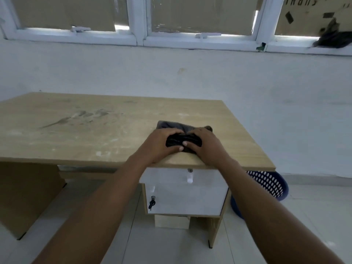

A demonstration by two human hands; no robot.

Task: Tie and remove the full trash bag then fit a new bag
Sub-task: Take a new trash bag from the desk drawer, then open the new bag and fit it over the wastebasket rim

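Observation:
A folded black trash bag (177,139) lies on the wooden desk (85,130) near its front right edge. My left hand (162,143) grips the bag's left end and my right hand (204,144) grips its right end, thumbs nearly touching over the front of it. A greyer part of the bag (175,125) shows flat on the desk just behind my fingers. A blue perforated trash basket (266,184) stands on the floor to the right of the desk, mostly hidden by the desk top and my right forearm. I cannot see inside it.
Under the desk is a white cabinet (185,195) with a key in its lock (152,202). A white wall and a row of windows covered with cardboard (202,14) are behind. Pale floor tiles (314,216) lie to the right.

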